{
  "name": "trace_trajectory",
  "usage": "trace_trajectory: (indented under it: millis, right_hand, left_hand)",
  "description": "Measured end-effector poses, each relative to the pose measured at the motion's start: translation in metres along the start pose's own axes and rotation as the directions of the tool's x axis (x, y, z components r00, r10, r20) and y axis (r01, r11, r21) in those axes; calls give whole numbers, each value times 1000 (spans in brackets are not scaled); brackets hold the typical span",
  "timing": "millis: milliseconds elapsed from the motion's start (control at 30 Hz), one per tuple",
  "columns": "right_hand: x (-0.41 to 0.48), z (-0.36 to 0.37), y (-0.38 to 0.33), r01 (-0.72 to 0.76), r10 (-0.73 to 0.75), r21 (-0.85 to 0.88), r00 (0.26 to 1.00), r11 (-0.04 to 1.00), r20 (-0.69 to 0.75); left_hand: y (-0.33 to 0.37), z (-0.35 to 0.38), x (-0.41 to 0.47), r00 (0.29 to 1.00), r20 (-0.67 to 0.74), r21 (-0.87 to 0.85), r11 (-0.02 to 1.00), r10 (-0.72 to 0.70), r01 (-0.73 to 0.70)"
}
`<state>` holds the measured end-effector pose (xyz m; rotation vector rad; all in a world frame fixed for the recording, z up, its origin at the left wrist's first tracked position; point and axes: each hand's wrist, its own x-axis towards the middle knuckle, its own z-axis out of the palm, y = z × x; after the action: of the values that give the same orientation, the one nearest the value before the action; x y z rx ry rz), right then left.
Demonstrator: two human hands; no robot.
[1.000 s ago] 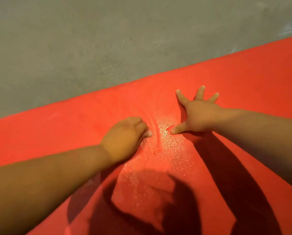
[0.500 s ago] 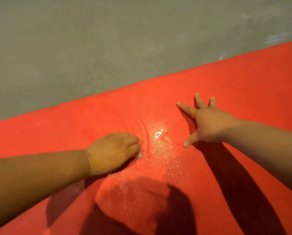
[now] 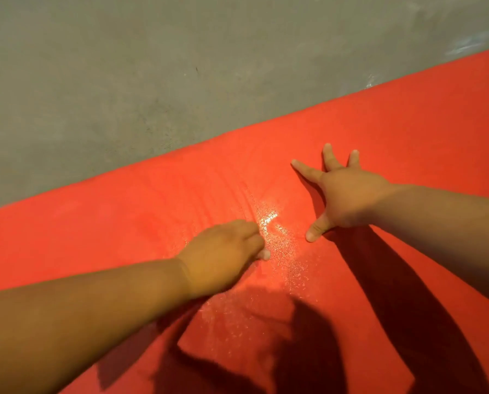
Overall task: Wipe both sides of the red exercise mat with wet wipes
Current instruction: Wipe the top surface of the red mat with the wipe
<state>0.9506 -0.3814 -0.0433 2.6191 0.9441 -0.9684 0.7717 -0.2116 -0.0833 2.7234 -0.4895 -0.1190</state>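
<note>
Head view, red mat (image 3: 379,143) glistening wet, rippled by left hand (image 3: 223,254)

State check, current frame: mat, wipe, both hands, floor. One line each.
mat: flat on the floor, rippled by the left hand, wet sheen between the hands
left hand: curled, pressing on the mat
wipe: only a pale bit shows at the left fingertips, mostly hidden
right hand: open, fingers spread, flat on the mat, holding nothing
floor: bare grey concrete, light smears at far right
</note>
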Motion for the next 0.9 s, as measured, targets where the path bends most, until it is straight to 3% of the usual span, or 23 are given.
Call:
trace_trajectory:
  millis: [67,167,200,267,367,433,467,533,633,700,767,900]
  right_hand:
    - [0,-1,-1,0,0,-5,1000,1000,5]
    - [0,-1,0,-4,4,-4,1000,1000,7]
    - [0,-1,1,-5,5,1,1000,1000,6]
    - [0,-1,1,-6,6,5,1000,1000,6]
    - [1,0,-1,-12,12,18,1000,1000,14]
    - [1,-1,-1,-16,15,25,1000,1000,21]
    - [1,-1,-1,-17,16,27,1000,999,23]
    - [1,-1,-1,-18,18,25,1000,1000,26]
    - [1,-1,-1,-21,20,23,1000,1000,24]
    - [0,-3,-2,-18,17,25,999,1000,36]
    - [-1,-3,-2,-14,13,31,999,999,40]
    - [-1,-3,-3,-7,6,26,999,1000,42]
  left_hand:
    - [-34,-13,38,973,-144,116,973,-180,198]
    - [-89,-40,92,808,-279,101,821,-519,562]
    - [-95,-42,100,761,-298,57,785,-576,617]
    - [-83,-34,96,792,-280,65,812,-543,580]
    - [-23,-15,51,952,-194,32,969,-235,246]
    - [-12,-13,38,990,-66,1,993,-122,122]
    - [-20,-17,45,991,-56,43,991,-124,127]
    - [-49,-25,77,956,-161,135,954,-244,266]
    - [-94,-40,127,815,-251,87,827,-522,556]
    - [-96,-37,134,766,-291,52,790,-573,611]
    - [-79,-28,119,780,-310,35,814,-543,580]
    - [-42,-24,63,922,-238,55,943,-306,327]
